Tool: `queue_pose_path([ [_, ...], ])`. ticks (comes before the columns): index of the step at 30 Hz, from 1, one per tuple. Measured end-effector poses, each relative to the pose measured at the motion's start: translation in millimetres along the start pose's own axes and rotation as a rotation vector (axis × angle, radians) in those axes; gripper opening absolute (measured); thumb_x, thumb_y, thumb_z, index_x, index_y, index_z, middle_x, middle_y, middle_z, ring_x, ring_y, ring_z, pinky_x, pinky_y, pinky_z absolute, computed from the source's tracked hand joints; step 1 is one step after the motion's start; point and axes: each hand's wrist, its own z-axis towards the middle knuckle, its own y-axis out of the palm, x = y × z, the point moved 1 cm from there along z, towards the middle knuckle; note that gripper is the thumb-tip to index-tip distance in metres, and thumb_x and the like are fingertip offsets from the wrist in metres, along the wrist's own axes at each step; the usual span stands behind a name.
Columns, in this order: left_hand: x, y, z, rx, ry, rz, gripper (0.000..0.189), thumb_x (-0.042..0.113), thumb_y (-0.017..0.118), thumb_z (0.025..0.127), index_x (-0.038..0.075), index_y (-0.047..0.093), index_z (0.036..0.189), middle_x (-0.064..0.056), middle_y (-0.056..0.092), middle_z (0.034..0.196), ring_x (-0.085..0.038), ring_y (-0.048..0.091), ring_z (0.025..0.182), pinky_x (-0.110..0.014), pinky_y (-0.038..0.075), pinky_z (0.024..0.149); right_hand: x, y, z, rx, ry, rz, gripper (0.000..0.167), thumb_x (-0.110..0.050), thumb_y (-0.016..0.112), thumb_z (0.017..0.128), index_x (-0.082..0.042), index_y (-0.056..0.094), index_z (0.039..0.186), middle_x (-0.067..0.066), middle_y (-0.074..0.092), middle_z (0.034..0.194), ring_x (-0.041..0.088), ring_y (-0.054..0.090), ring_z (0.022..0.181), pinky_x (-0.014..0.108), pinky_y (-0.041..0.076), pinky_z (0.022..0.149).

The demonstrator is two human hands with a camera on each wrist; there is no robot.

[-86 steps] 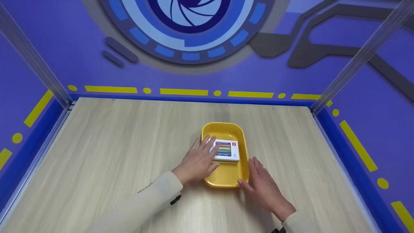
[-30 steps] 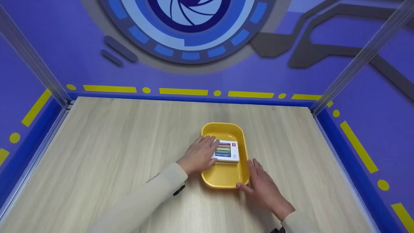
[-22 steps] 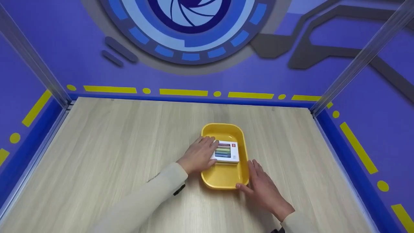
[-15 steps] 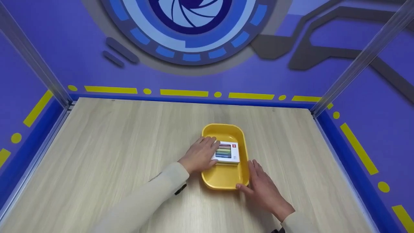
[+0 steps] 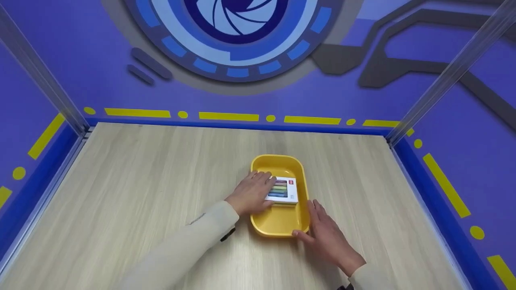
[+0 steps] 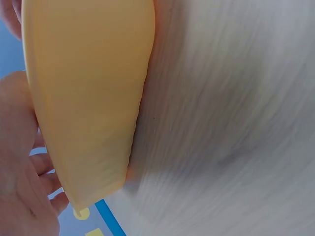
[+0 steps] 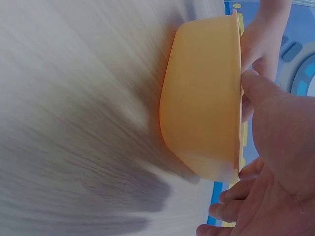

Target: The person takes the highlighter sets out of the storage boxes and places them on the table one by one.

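Note:
A yellow plastic bin (image 5: 278, 225) stands on the wooden table. Inside it lies a white box (image 5: 293, 195) whose window shows several coloured sticks. My left hand (image 5: 253, 192) reaches over the bin's left rim, its fingers resting on the left part of the box and its thumb by the box's near corner. At the bin's near right corner is my right hand (image 5: 328, 233), thumb on the rim, fingers straight along the outer side. In the right wrist view, that thumb (image 7: 256, 83) touches the rim. The left wrist view shows the bin's outer wall (image 6: 93, 98); the box is hidden there.
The pale wooden table (image 5: 153, 181) is enclosed by a blue back wall (image 5: 185, 94) and blue side walls with yellow markings. Metal posts (image 5: 447, 72) stand at the far corners. A beige sleeve (image 5: 189, 245) covers my left forearm.
My left hand's fingers, spread wider over the box before, now lie closer together, and the hand has shifted slightly right over the last second. The right hand, box and bin stay nearly put.

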Motion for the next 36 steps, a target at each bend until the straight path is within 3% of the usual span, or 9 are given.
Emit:
queue_pose_path([
  [22, 3.9, 0.8, 10.6, 0.016, 0.031, 0.049, 0.071, 0.043, 0.064, 0.089, 0.016, 0.036, 0.149, -0.005, 0.043, 0.148, -0.020, 0.038, 0.140, -0.042, 0.018, 0.124, -2, -1, 1.0, -0.022, -0.054, 0.041, 0.106, -0.053, 0.067, 0.083, -0.006, 0.007, 0.155, 0.022, 0.009, 0.161, 0.040, 0.022, 0.146, 0.057, 0.027, 0.116],
  [30, 5.8, -4.9, 10.1, -0.062, 0.001, -0.026, 0.074, 0.044, 0.062, 0.091, 0.020, 0.029, 0.153, -0.005, 0.035, 0.155, -0.022, 0.031, 0.144, -0.041, 0.015, 0.124, -2, -1, 0.9, -0.042, -0.060, 0.080, 0.105, -0.053, 0.067, 0.083, -0.008, 0.004, 0.156, 0.019, 0.011, 0.162, 0.038, 0.025, 0.146, 0.055, 0.028, 0.116],
  [36, 8.3, -7.4, 9.7, -0.078, -0.008, -0.039, 0.074, 0.041, 0.062, 0.092, 0.020, 0.028, 0.153, -0.006, 0.033, 0.155, -0.023, 0.032, 0.144, -0.040, 0.023, 0.122, -2, -2, -0.2, -0.037, -0.070, 0.102, 0.105, -0.050, 0.068, 0.083, -0.009, 0.005, 0.155, 0.017, 0.011, 0.162, 0.036, 0.027, 0.146, 0.053, 0.029, 0.116],
])
